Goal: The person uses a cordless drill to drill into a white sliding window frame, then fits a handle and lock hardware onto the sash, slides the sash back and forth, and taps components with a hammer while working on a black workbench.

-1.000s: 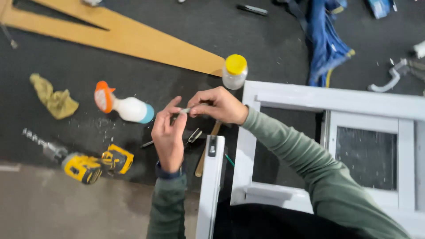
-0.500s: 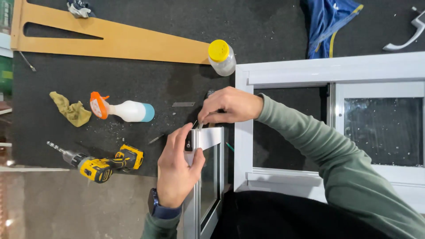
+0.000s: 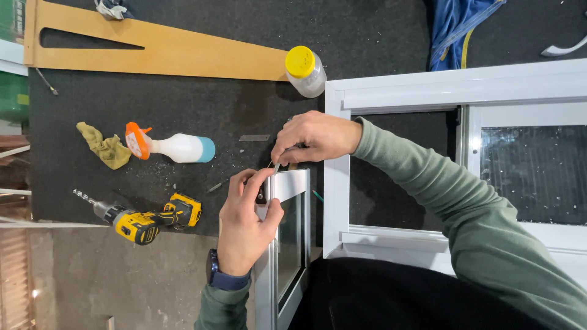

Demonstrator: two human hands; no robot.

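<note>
Dark felt is covering the bench point(image 3: 183, 104) I am working over, and it is carrying tools and window parts all around my hands. I am gripping the corner of a small silver sash frame point(image 3: 292, 183) with my left hand point(image 3: 244, 229), fingers curled narrowly around its top edge and thumb pressing near a small dark fitting on it. The sash frame is running from the centre toward 6 o'clock, standing on edge. My right hand point(image 3: 315, 137) is sitting just at 12 o'clock of that corner, pinching a thin metal tool point(image 3: 274, 164) whose tip is touching the frame's corner; how much of the tool is hidden in my fist I cannot tell.

A large white window frame point(image 3: 452, 85) is lying at 3 o'clock, with my right forearm crossing over it. A jar with a yellow lid point(image 3: 304, 68) is standing at 12 o'clock, just beside the white frame's corner. A long wooden triangle point(image 3: 171, 52) is stretching across 11 o'clock. A white spray bottle point(image 3: 174, 148) with an orange nozzle is lying on its side at 9 o'clock, and a yellowish rag point(image 3: 104, 146) is crumpled just beyond it. A yellow and black drill point(image 3: 147, 221) is lying at 8 o'clock. A blue cloth point(image 3: 455, 27) is bunched at 1 o'clock.
</note>
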